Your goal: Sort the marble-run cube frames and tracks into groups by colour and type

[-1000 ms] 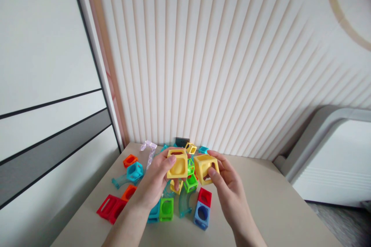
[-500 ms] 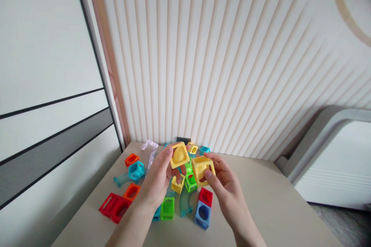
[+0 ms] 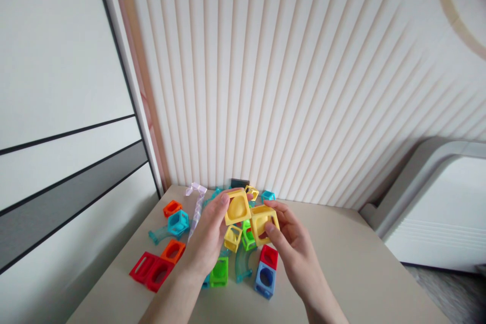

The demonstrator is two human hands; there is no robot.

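Observation:
My left hand (image 3: 208, 230) grips a yellow hollow cube block (image 3: 238, 207), one face turned toward me. In my right hand (image 3: 290, 238) is a second yellow cube block (image 3: 261, 219), with the thumb across its front opening. The two held cubes are side by side above the table, their near edges close together or touching; I cannot tell which. Below them lie a third yellow cube (image 3: 233, 238) and a green cube (image 3: 248, 238), partly hidden by the right-hand block.
On the beige table (image 3: 341, 263) lie red blocks (image 3: 150, 271), orange blocks (image 3: 173, 250), a blue block (image 3: 265, 280), a green block (image 3: 219, 272) and teal curved tracks (image 3: 242, 266). A ribbed white wall (image 3: 243, 86) rises behind. A lilac strip (image 3: 197, 202) lies at back left.
The left-hand yellow cube has turned slightly and shifted right, toward the other one. The right-hand cube has moved slightly left, narrowing the gap between them.

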